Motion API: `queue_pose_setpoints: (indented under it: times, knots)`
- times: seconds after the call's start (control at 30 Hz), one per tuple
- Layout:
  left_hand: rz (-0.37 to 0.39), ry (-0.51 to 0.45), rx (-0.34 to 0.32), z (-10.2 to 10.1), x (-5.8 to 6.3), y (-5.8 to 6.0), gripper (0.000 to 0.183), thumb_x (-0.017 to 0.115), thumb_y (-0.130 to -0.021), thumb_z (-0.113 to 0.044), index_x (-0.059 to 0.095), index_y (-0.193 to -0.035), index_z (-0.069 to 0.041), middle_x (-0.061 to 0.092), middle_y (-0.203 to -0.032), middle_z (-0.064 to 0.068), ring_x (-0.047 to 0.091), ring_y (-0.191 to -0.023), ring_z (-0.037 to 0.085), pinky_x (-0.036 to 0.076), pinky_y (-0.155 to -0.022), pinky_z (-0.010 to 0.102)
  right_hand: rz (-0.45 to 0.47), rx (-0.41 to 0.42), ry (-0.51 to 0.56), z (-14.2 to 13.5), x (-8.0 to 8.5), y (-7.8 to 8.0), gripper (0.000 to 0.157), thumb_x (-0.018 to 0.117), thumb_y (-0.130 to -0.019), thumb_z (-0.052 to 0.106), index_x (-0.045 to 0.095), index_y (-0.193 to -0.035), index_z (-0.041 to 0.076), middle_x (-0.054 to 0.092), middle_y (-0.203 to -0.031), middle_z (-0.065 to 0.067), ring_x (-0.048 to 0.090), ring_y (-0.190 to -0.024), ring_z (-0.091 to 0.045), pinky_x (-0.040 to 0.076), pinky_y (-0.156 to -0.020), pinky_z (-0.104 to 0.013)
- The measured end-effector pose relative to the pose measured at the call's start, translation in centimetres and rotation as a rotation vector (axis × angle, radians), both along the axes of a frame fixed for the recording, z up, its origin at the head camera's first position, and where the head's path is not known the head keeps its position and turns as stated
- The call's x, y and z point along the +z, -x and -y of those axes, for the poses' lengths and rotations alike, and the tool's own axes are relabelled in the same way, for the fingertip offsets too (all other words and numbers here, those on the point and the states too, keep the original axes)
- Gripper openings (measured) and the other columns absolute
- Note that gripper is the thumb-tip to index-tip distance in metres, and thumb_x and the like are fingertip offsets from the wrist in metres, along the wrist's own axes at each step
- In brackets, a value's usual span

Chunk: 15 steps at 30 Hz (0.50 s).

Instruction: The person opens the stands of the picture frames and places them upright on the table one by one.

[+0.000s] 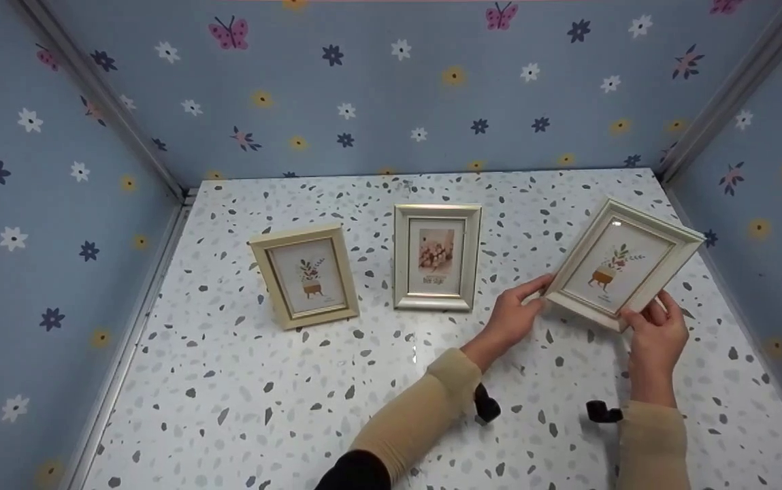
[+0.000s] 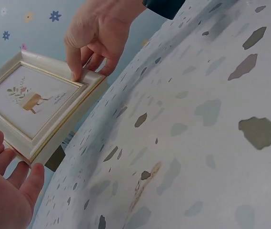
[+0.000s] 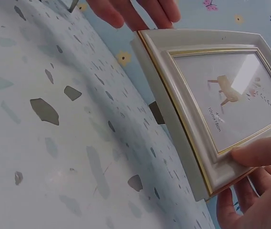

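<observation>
A cream picture frame (image 1: 625, 265) with a potted-plant print is held tilted at the right of the speckled tabletop. The right hand (image 1: 659, 337) pinches its lower edge, thumb on the front and fingers behind, as the right wrist view shows. At the frame's left corner is the left hand (image 1: 516, 316), its fingertips holding the edge. In the left wrist view, the left fingers (image 2: 30, 183) touch the frame's underside at the corner. A second, silvery frame (image 1: 401, 258) stands upright in the middle. To its left leans a yellowish frame (image 1: 350, 279) with a similar plant print.
White speckled tabletop (image 1: 241, 401) spreads under everything. Blue flowered walls (image 1: 377, 82) enclose it at the back and both sides, with metal strips (image 1: 111, 109) at the corners. Small black devices (image 1: 487, 405) sit at both wrists.
</observation>
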<state>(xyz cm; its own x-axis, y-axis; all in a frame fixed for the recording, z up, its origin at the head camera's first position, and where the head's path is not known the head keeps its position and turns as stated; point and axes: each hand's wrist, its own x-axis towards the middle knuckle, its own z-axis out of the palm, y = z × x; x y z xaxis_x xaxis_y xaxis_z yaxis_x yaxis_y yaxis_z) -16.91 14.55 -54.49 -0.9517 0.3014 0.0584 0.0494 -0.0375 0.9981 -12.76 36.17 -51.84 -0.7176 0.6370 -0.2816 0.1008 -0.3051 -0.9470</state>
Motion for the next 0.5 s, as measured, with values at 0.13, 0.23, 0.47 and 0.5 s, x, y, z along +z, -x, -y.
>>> queue_pose_setpoints:
  times: [0.13,0.23,0.47,0.5]
  knots:
    - [-0.003,-0.005,-0.003,0.16,0.01,0.12,0.044,0.059,-0.095,-0.005,0.063,-0.136,-0.019,0.060,-0.133,-0.016,0.048,-0.126,-0.001,0.036,-0.106,0.023,0.046,0.035,0.004,0.04,0.56,-0.21,0.074,0.068,-0.085,-0.015,0.047,-0.149,0.017,0.047,-0.150,-0.005,0.048,-0.133,-0.017,0.051,-0.076,-0.012]
    - [0.008,-0.008,-0.012,0.40,0.04,0.10,0.045,0.058,-0.095,-0.005,0.063,-0.137,-0.022,0.058,-0.134,-0.019,0.047,-0.127,-0.001,0.036,-0.108,0.027,0.051,0.042,0.011,0.14,0.82,-0.28,0.072,0.070,-0.085,-0.013,0.048,-0.148,0.015,0.048,-0.149,-0.006,0.051,-0.130,-0.017,0.053,-0.072,-0.014]
    - [0.011,-0.037,-0.033,0.85,0.11,0.36,0.043,0.059,-0.096,-0.005,0.064,-0.135,-0.022,0.060,-0.132,-0.016,0.047,-0.127,0.000,0.037,-0.111,0.039,0.032,0.006,0.024,0.27,0.78,-0.40,0.064,0.077,-0.085,0.002,0.054,-0.143,0.012,0.055,-0.143,-0.008,0.059,-0.116,-0.017,0.055,-0.069,-0.019]
    - [0.011,-0.038,-0.034,0.85,0.13,0.40,0.042,0.060,-0.096,-0.005,0.065,-0.134,-0.021,0.061,-0.131,-0.015,0.048,-0.126,-0.001,0.037,-0.110,0.038,0.026,0.000,0.031,0.25,0.74,-0.46,0.063,0.078,-0.085,0.004,0.054,-0.143,0.012,0.055,-0.143,-0.008,0.059,-0.116,-0.017,0.056,-0.069,-0.020]
